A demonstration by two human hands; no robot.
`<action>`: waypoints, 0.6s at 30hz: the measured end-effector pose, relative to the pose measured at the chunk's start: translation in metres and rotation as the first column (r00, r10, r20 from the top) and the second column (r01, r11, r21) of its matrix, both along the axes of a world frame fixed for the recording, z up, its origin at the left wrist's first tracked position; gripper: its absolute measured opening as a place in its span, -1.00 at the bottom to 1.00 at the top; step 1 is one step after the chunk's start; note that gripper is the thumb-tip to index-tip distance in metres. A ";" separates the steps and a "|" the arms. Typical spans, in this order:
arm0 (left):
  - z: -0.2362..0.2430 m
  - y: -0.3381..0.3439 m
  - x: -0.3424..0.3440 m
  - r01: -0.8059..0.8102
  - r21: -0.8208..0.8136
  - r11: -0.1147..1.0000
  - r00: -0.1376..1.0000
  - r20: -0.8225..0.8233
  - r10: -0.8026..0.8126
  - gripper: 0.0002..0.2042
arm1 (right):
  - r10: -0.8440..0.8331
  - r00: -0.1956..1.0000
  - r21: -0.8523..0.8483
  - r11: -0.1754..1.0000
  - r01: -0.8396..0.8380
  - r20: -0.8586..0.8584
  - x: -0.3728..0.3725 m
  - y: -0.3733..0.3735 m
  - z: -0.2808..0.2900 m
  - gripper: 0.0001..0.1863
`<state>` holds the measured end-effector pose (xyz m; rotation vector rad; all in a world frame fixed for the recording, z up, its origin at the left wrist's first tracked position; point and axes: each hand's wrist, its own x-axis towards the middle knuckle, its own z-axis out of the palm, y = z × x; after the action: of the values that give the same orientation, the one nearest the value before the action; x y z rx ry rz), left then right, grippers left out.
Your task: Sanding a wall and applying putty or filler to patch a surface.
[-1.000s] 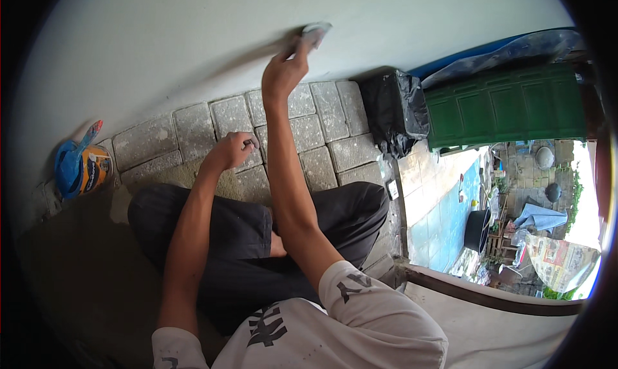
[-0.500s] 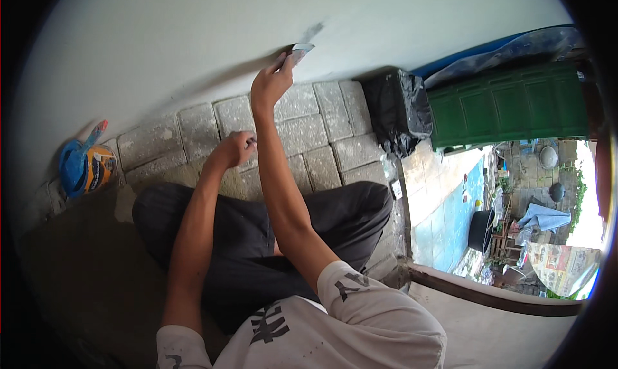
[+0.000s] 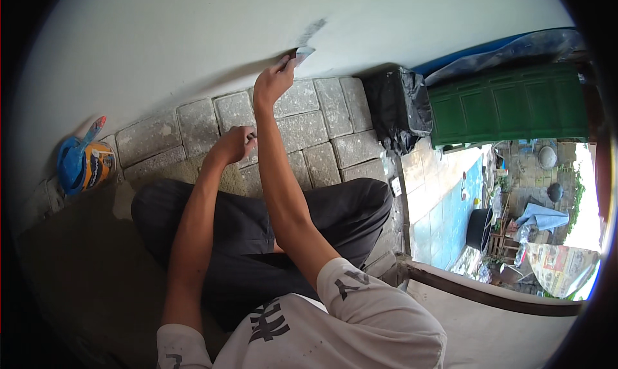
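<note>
My right hand (image 3: 273, 83) is closed on a putty knife (image 3: 304, 54), whose thin metal blade is against or very near the pale wall (image 3: 193, 34). A dark grey smudge (image 3: 314, 28) marks the wall just above the blade. Lower and to the left, my left hand (image 3: 235, 145) is curled closed above the paving near my knee. A small greyish bit shows at its fingertips, but what it is cannot be made out.
Grey paving blocks (image 3: 151, 137) run along the wall's foot. At left stands an orange and blue container (image 3: 96, 166) with a red-tipped blue tool (image 3: 94, 130) on it. A black plastic-wrapped box (image 3: 402, 108) and a green panelled bin (image 3: 508, 105) stand at right.
My right hand has drawn the putty knife slightly down the wall and tilted its blade, leaving more of the dark smudge in view. My left hand has barely moved.
</note>
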<state>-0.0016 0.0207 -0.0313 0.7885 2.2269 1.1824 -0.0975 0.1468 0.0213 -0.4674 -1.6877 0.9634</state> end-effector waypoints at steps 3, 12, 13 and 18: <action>0.013 0.004 -0.009 -0.026 -0.008 1.000 1.000 0.006 0.026 -0.79 | 0.075 0.997 -0.004 0.997 -0.075 0.033 -0.005 0.006 0.009 -0.64; 0.026 0.010 -0.007 -0.009 0.012 1.000 0.997 0.080 0.008 -0.81 | 0.186 0.969 -0.178 0.971 -0.157 0.160 -0.001 0.021 0.018 -0.44; 0.015 0.001 -0.004 -0.036 -0.006 0.999 0.998 0.043 0.036 -0.81 | 0.178 0.971 0.053 0.981 -0.188 0.157 0.006 0.000 0.024 -0.44; 0.028 0.005 -0.006 0.012 -0.059 0.998 0.998 0.070 -0.008 -0.81 | 0.156 0.987 0.092 0.983 -0.160 0.048 0.013 -0.013 0.032 -0.47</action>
<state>-0.0073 0.0252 -0.0036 0.7229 2.1885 1.1163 -0.0844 0.1335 0.0532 -0.2944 -1.8202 0.9874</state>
